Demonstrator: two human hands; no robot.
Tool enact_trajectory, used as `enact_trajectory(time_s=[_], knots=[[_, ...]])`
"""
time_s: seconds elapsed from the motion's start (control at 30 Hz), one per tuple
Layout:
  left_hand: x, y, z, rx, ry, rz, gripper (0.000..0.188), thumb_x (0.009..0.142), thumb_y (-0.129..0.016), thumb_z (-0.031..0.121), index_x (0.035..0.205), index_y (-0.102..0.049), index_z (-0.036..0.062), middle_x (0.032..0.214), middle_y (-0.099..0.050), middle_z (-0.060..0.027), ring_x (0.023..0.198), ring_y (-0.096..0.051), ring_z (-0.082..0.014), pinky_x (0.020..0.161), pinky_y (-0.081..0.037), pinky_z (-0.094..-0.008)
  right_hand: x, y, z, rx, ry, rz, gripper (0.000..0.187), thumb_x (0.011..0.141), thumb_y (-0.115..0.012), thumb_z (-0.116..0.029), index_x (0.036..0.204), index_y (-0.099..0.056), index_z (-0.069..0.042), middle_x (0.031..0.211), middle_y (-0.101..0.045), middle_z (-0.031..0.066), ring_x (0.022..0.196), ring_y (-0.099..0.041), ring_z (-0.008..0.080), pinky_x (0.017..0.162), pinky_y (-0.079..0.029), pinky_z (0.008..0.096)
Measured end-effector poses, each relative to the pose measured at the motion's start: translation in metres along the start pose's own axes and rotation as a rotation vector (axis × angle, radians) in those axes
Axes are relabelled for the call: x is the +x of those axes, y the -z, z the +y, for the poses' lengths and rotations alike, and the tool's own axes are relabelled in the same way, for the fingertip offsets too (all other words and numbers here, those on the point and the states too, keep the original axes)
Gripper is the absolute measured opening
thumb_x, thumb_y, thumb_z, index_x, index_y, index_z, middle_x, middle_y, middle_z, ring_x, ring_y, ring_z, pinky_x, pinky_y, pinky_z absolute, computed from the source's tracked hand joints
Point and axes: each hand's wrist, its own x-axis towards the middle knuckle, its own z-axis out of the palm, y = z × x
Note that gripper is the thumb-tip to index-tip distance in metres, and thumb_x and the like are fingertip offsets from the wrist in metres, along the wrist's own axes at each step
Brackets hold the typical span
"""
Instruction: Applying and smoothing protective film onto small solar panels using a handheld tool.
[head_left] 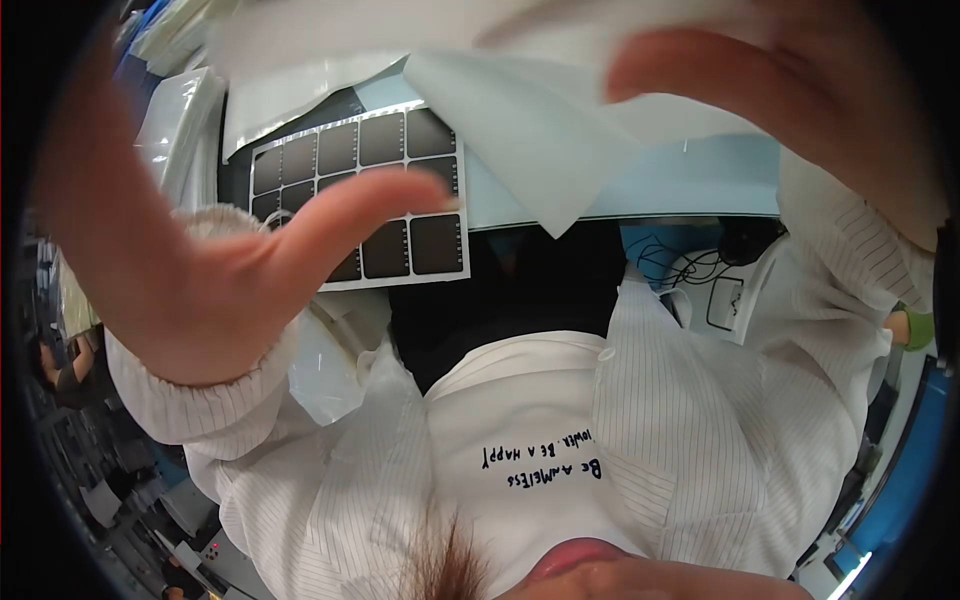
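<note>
A translucent white sheet [540, 140] is raised above the table, blurred along the top of the picture, with one corner hanging toward my lap. My right hand [800, 100] is at the upper right, its thumb lying across the sheet; the other fingers are mostly hidden or cut off. On the left, my left hand [200, 270] is held up with its thumb stretched to the right, apart from the blurred fingers, and nothing shows in its grasp. Beyond that thumb lies a white-bordered sheet of dark rounded rectangles [437, 243], partly covered by the hand and overhanging the table's near edge.
The pale blue tabletop [690, 180] ends just before my lap. Clear plastic packs [175, 130] are stacked at its left, beside a white film sheet [290, 100]. Black cables [690, 265] hang below the edge at right. Another person's arm [80, 360] shows at far left.
</note>
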Motion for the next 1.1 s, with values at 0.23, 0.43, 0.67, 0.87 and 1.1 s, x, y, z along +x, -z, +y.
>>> enact_trajectory(time_s=[0.23, 0.43, 0.67, 0.87, 1.1], knots=[[0.028, 0.018, -0.030, -0.481, 0.451, -0.093, 0.047, 0.086, -0.070, 0.028, 0.120, -0.057, -0.0020, 0.105, -0.067, -0.0147, 0.095, -0.066, -0.0220, 0.085, -0.053, -0.0326, 0.065, 0.004, -0.036, -0.216, 0.431, 0.208, 0.024, 0.086, -0.072, -0.020, 0.106, -0.066, -0.007, 0.089, -0.069, 0.0041, 0.083, -0.062, 0.0109, 0.073, -0.051, 0.0261], [0.040, -0.004, -0.036, -0.874, 0.771, 0.331, 0.025, 0.093, -0.065, 0.022, 0.105, -0.062, -0.0009, 0.088, -0.069, -0.0092, 0.063, -0.064, -0.0114, 0.058, -0.053, -0.0211, 0.041, -0.054, 0.125, 1.134, 0.465, -0.305, 0.098, 0.074, -0.070, -0.062, 0.146, -0.035, -0.006, 0.133, -0.055, 0.0129, 0.119, -0.056, 0.0247, 0.099, -0.047, 0.0377], [-0.019, -0.097, -0.056, -1.146, 1.152, 0.419, 0.035, 0.087, -0.072, 0.017, 0.114, -0.061, -0.0030, 0.099, -0.068, -0.0087, 0.083, -0.065, -0.0137, 0.073, -0.052, -0.0246, -0.029, -0.162, 0.134, 1.934, 0.382, -0.033, 0.125, 0.064, -0.061, -0.083, 0.150, -0.021, -0.001, 0.150, -0.038, 0.0150, 0.139, -0.036, 0.0296, 0.113, -0.033, 0.0473], [-0.061, -0.126, -0.016, -1.184, 1.335, 0.466, 0.038, 0.090, -0.067, 0.013, 0.121, -0.054, -0.0043, 0.103, -0.066, -0.0101, 0.089, -0.063, -0.0129, 0.077, -0.051, -0.0245, -0.046, -0.153, 0.107, 1.834, -0.005, 0.191, 0.086, 0.087, -0.062, -0.058, 0.142, -0.034, 0.002, 0.143, -0.045, 0.0196, 0.131, -0.046, 0.0331, 0.109, -0.038, 0.0469], [-0.077, -0.129, 0.017, -1.197, 1.356, 0.481, 0.043, 0.093, -0.061, 0.009, 0.130, -0.044, -0.0033, 0.111, -0.063, -0.0122, 0.093, -0.061, -0.0146, 0.083, -0.051, -0.0272, -0.038, -0.180, 0.096, 2.079, -0.234, 0.093, 0.069, 0.091, -0.061, -0.049, 0.133, -0.044, 0.004, 0.134, -0.052, 0.0192, 0.121, -0.055, 0.0309, 0.101, -0.046, 0.0442]])
